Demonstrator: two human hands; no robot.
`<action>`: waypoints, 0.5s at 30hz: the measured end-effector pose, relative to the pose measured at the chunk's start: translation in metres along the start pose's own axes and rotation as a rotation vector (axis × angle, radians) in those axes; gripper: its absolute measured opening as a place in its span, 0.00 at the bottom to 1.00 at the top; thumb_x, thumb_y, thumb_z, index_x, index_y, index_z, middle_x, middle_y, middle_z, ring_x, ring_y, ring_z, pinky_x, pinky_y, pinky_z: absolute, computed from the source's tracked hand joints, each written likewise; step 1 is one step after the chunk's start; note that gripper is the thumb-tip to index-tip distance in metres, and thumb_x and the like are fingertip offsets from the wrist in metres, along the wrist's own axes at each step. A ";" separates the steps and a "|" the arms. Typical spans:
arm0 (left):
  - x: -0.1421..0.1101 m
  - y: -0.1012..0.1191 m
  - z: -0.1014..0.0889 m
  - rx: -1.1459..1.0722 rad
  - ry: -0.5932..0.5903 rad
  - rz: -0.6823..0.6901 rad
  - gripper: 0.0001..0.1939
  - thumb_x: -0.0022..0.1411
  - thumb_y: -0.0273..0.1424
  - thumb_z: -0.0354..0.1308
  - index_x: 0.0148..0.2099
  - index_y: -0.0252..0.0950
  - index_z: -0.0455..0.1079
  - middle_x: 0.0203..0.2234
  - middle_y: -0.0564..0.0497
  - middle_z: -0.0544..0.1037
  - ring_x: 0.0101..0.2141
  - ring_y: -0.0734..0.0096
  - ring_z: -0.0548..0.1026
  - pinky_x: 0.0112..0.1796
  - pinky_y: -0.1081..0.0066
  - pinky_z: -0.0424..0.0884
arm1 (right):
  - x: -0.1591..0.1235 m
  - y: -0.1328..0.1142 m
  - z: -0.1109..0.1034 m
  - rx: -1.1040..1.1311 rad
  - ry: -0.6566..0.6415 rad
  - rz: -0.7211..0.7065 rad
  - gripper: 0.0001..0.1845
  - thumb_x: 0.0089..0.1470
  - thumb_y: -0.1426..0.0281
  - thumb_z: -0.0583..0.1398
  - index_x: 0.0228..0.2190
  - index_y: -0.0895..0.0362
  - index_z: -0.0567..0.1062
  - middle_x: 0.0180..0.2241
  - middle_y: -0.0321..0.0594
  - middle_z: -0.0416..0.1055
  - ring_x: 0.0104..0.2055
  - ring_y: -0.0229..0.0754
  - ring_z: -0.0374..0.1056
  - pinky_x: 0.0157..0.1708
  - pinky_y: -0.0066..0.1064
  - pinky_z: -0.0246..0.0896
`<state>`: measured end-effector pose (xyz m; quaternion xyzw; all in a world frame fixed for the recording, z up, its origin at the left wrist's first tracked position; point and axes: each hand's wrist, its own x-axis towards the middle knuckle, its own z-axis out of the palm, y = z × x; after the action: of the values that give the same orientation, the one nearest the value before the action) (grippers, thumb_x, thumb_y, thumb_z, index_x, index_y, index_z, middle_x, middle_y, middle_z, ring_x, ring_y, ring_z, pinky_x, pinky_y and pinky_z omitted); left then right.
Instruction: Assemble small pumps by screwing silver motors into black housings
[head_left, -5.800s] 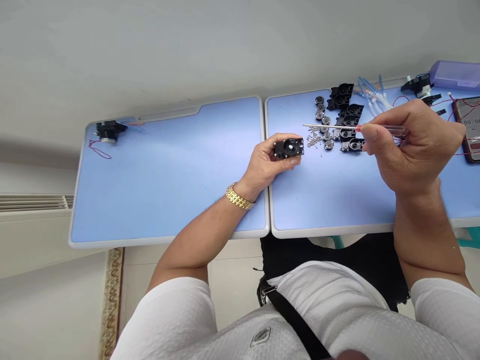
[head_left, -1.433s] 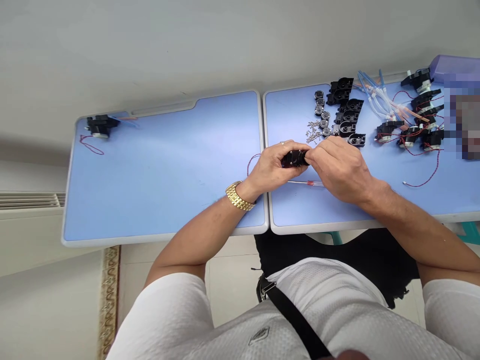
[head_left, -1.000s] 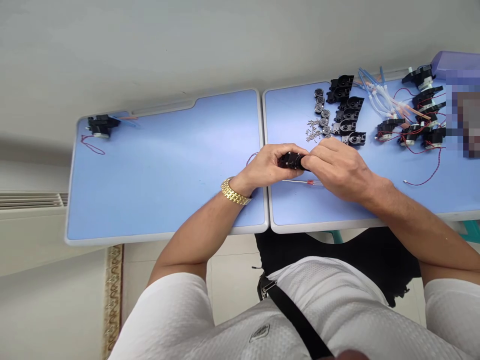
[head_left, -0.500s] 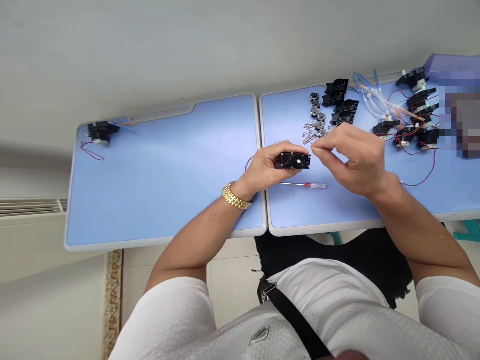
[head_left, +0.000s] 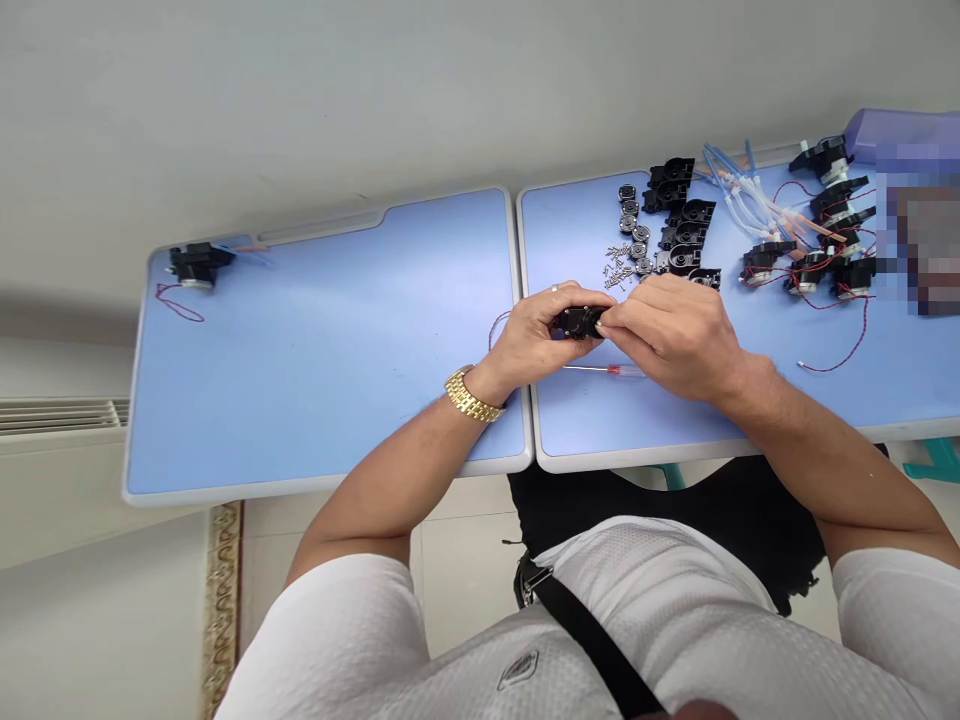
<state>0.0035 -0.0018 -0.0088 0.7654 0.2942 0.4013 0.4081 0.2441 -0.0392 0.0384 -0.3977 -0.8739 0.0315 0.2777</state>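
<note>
My left hand (head_left: pixel 536 328) is wrapped round a small black motor housing (head_left: pixel 576 322), with a red wire looping out behind it. Pinched fingertips of my right hand (head_left: pixel 671 335) press against the housing's right end. Whatever lies between those fingertips is hidden or too small to name. On the table just below sits a screwdriver (head_left: pixel 613 370) with a clear and red handle, partly covered by my right hand. Small screws (head_left: pixel 616 268) lie scattered beyond my hands, beside a row of round metal-faced parts (head_left: pixel 628 222).
Black plastic half-shells (head_left: pixel 688 235) stand in a column at the back. Clear and blue tubes (head_left: pixel 739 190) and several wired black assemblies (head_left: pixel 832 230) occupy the right side. Another assembly (head_left: pixel 201 265) is at the far left. A seam splits the blue table (head_left: pixel 337 370).
My right hand has moved left and down, bringing its pinched fingertips from beside the motor housing onto its right end. My left hand stays in place.
</note>
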 end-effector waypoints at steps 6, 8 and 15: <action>0.000 0.000 0.002 0.035 0.009 -0.028 0.18 0.67 0.32 0.74 0.58 0.44 0.88 0.46 0.48 0.91 0.44 0.64 0.85 0.49 0.61 0.83 | -0.002 0.000 0.000 -0.009 0.050 -0.028 0.22 0.80 0.73 0.56 0.32 0.50 0.79 0.30 0.38 0.77 0.34 0.45 0.66 0.40 0.41 0.59; 0.000 0.000 0.002 0.038 0.014 -0.013 0.18 0.67 0.32 0.74 0.58 0.44 0.88 0.46 0.48 0.91 0.43 0.64 0.85 0.49 0.62 0.82 | -0.003 0.001 0.002 -0.030 0.084 -0.053 0.21 0.80 0.74 0.57 0.32 0.50 0.78 0.30 0.37 0.77 0.34 0.44 0.67 0.40 0.41 0.59; 0.001 0.006 0.002 0.048 0.013 -0.036 0.15 0.69 0.32 0.73 0.57 0.42 0.88 0.43 0.49 0.90 0.42 0.66 0.84 0.45 0.67 0.81 | -0.004 0.009 0.014 -0.029 0.252 -0.167 0.19 0.81 0.74 0.59 0.33 0.52 0.79 0.30 0.36 0.78 0.33 0.41 0.70 0.38 0.39 0.62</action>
<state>0.0067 -0.0045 -0.0044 0.7671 0.3200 0.3918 0.3946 0.2448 -0.0338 0.0218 -0.3284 -0.8626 -0.0543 0.3811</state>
